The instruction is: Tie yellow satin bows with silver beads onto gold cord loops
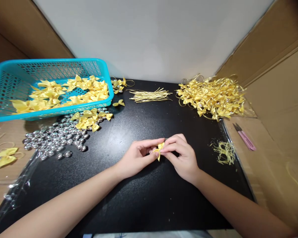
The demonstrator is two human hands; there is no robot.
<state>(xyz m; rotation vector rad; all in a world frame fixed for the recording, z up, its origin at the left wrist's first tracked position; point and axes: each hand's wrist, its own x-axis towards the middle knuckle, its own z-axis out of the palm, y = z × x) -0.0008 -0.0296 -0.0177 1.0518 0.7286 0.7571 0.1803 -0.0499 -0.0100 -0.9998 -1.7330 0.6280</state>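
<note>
The left grip [136, 158] and the right grip [182, 157] are both bare hands with slender fingers, and behind each the left forearm [76, 201] and right forearm [228, 195] are bare too, widening smoothly away from narrow wrists. Below both, at the lower edge, a strip of pale cloth [151, 235] with bluish marks may be clothing, though too little shows to be sure.

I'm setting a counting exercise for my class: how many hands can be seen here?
2: the left hand and the right hand, meeting at a yellow bow above the black table. Some fingers are partly hidden, but no other hand shows.
</note>
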